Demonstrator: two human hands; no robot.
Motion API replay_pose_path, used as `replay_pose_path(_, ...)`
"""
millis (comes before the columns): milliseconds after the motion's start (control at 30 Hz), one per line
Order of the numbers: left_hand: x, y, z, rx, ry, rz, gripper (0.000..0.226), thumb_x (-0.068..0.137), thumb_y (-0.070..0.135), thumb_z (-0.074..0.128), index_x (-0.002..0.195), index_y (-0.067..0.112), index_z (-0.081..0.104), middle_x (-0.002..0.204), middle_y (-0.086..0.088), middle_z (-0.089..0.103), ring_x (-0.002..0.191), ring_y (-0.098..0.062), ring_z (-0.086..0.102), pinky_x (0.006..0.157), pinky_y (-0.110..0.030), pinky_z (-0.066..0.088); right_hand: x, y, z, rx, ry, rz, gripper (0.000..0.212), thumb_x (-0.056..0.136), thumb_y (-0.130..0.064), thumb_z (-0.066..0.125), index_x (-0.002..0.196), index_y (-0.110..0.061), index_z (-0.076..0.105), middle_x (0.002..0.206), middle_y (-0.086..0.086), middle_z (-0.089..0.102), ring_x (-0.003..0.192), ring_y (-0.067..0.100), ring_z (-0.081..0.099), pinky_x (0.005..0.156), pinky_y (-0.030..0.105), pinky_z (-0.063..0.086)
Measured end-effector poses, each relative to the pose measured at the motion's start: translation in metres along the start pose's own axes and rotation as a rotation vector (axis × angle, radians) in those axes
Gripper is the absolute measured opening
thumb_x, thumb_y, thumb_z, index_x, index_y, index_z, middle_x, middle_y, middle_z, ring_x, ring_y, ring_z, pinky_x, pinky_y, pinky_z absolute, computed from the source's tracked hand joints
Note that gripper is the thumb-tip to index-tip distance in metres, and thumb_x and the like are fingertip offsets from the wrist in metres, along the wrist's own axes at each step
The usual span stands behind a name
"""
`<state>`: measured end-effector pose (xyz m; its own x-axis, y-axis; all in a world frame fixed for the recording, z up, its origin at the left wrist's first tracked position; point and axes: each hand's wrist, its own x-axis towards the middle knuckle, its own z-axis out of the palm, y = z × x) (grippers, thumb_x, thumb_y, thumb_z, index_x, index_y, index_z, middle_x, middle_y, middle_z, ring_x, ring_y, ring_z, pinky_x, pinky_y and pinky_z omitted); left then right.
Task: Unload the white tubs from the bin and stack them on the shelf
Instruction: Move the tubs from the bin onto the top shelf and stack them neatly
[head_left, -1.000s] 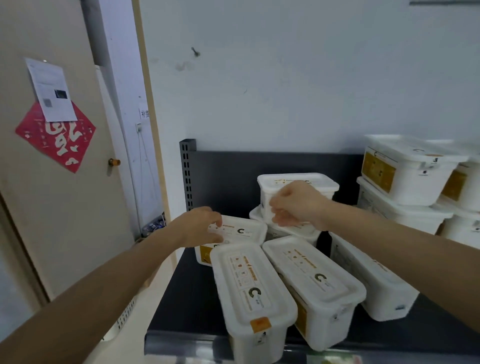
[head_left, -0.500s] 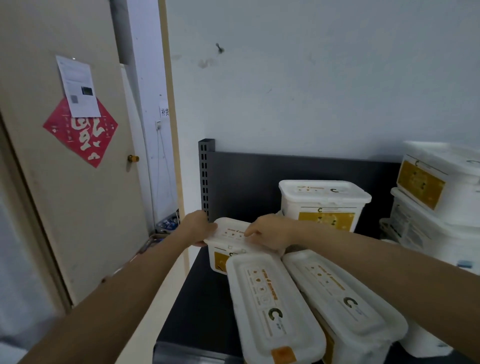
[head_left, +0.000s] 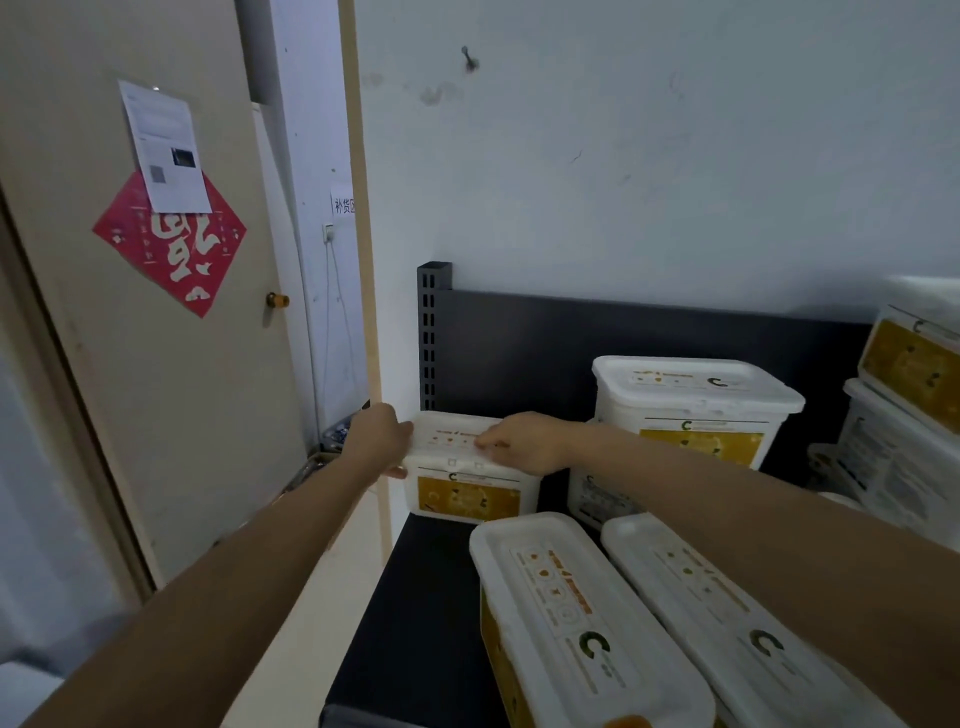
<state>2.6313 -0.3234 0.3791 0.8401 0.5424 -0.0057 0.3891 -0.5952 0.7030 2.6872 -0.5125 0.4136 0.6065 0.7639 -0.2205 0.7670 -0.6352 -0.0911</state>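
Note:
A white tub with a yellow label (head_left: 467, 496) stands at the back left corner of the dark shelf (head_left: 410, 613). My left hand (head_left: 379, 441) grips its left end, thumb under the rim. My right hand (head_left: 524, 441) lies on its lid at the right side, fingers pressing down. To the right stands a stack of two white tubs (head_left: 691, 410). Two long tubs lie side by side at the front, the left one (head_left: 571, 613) and the right one (head_left: 727, 639) partly under my right forearm. The bin is not in view.
More stacked white tubs (head_left: 904, 410) fill the right edge. The shelf's perforated upright post (head_left: 431, 338) rises behind the held tub. A beige door (head_left: 130, 338) with a red paper sign and a knob (head_left: 278, 300) stands to the left; a wooden strip (head_left: 363, 260) runs between.
My right hand left the stacked tubs and came down on the lid of the corner tub. The tub now sits square to the back panel. My view shifted left and closer.

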Motion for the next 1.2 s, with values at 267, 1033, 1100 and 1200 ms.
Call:
replay_pose_path(267, 0.012, 0.007, 0.011, 0.123, 0.045, 0.088, 0.023, 0.097, 0.019, 0.047, 0.079, 0.004, 0.051, 0.099, -0.02, 0.064, 0.069, -0.025, 0.058, 0.06, -0.031, 0.054, 0.008, 0.008, -0.004, -0.056, 0.035, 0.04, 0.041, 0.103, -0.025, 0.031, 0.14, -0.012, 0.044, 0.142, 0.011, 0.046, 0.127, 0.026, 0.046, 0.106, 0.034, 0.038)
replay_pose_path(1033, -0.09, 0.011, 0.004, 0.271, -0.199, 0.145, 0.016, 0.097, 0.028, 0.048, 0.094, 0.013, 0.05, 0.093, -0.004, 0.056, 0.068, -0.013, 0.055, 0.042, -0.021, 0.043, -0.141, 0.005, -0.033, -0.068, 0.661, -0.034, 0.032, 0.096, -0.006, 0.042, 0.118, -0.008, 0.065, 0.119, 0.008, 0.065, 0.107, 0.021, 0.06, 0.094, 0.033, 0.048)
replay_pose_path(1100, -0.086, 0.004, -0.003, 0.215, -0.157, 0.078, 0.018, 0.097, 0.026, 0.05, 0.105, 0.01, 0.054, 0.108, -0.01, 0.059, 0.082, -0.021, 0.062, 0.048, -0.024, 0.05, -0.141, 0.006, -0.034, -0.087, 0.671, -0.029, 0.032, 0.096, -0.006, 0.041, 0.116, -0.009, 0.066, 0.119, 0.008, 0.065, 0.108, 0.022, 0.06, 0.094, 0.035, 0.048)
replay_pose_path(1200, -0.085, 0.002, -0.01, 0.192, -0.115, 0.019, 0.025, 0.096, 0.02, 0.048, 0.116, 0.005, 0.056, 0.113, -0.015, 0.062, 0.093, -0.031, 0.065, 0.057, -0.033, 0.057, -0.142, 0.013, -0.036, -0.108, 0.663, 0.0, 0.027, 0.095, -0.009, 0.043, 0.106, -0.006, 0.067, 0.112, 0.008, 0.065, 0.104, 0.023, 0.059, 0.092, 0.039, 0.048)
